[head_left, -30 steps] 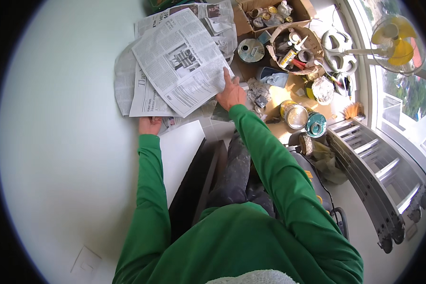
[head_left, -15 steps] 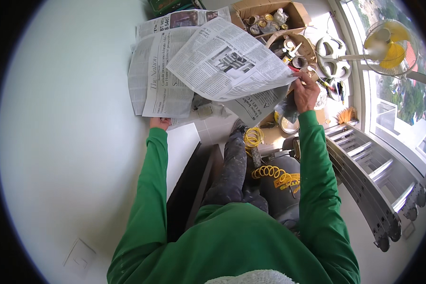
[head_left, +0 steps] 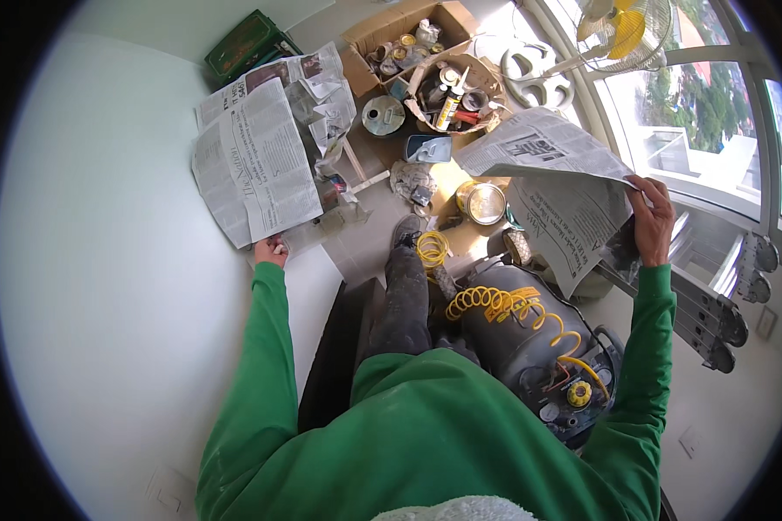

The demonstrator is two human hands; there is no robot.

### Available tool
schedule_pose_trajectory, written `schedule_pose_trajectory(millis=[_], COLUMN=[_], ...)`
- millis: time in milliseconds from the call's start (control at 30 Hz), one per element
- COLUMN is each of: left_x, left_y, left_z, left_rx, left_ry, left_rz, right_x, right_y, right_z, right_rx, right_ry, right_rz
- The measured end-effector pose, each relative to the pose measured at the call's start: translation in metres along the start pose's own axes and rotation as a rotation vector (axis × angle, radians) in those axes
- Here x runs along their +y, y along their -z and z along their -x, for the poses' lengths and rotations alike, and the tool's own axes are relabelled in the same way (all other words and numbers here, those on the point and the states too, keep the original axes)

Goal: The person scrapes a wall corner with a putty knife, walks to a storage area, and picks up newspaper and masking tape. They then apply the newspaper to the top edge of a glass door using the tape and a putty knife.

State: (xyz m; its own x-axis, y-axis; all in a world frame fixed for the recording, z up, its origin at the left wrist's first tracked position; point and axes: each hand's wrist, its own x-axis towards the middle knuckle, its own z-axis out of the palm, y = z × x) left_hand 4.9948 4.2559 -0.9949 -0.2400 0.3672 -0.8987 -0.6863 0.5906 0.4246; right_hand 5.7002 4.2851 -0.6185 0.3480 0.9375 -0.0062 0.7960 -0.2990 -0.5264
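1. Holding a loose newspaper sheet (head_left: pixel 543 156) w/ my R hand (head_left: pixel 654 221), fingers + thumb clamped on its edge, out to my right.
2. L hand (head_left: pixel 272 252): fingers curled together by lower edge of other newspapers (head_left: pixel 261 169), next to wall (head_left: pixel 104 217); can't tell if gripping.
3. Done, AFAICT: one sheet apart. Remaining: overlapping sheets, incl. crumpled bits.
4. Paper's thin, matte, folded over; yellow hose (head_left: pixel 492 298) nearby's smooth, coiled.

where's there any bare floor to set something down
Grey floor tile looks bare between the shoe and the white panel. Beyond the shoe it is crowded: cans, cardboard boxes. A grey tank fills the space right of the leg; the newspaper sheet in the right hand hides what lies beneath.
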Motion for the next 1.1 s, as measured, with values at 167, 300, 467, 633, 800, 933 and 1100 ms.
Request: schedule_pose_trajectory(millis=[167, 300, 467, 633, 800, 933, 1100], left_x=[-0.011, -0.005, 0.059, 0.083, 0.086, 0.09, 0.095], left_y=[0.005, -0.032, -0.125, -0.163, -0.155, -0.135, -0.12], left_z=[0.016, 0.044, 0.057, 0.039, 0.017, 0.003, -0.004], left_rx=[0.157, 0.331, 0.646, 0.683, 0.733, 0.535, 0.522], left_ry=[0.012, -0.41, -0.809, -0.62, -0.633, -0.733, -0.837], left_rz=[-0.181, -0.691, -1.113, -1.1, -1.106, -1.075, -1.038], right_x=[0.016, 0.025, 0.02, 0.002, -0.014, -0.034, -0.05], right_y=[0.034, 0.029, -0.006, -0.033, -0.057, -0.09, -0.125], right_z=[0.035, 0.052, 0.064, 0.066, 0.063, 0.058, 0.051], right_rx=[0.133, 0.119, 0.07, -0.015, -0.037, -0.104, -0.204], right_ry=[0.024, -0.177, -0.236, -0.246, -0.269, -0.313, -0.287], right_rz=[0.253, 0.13, -0.05, -0.187, -0.308, -0.431, -0.572])
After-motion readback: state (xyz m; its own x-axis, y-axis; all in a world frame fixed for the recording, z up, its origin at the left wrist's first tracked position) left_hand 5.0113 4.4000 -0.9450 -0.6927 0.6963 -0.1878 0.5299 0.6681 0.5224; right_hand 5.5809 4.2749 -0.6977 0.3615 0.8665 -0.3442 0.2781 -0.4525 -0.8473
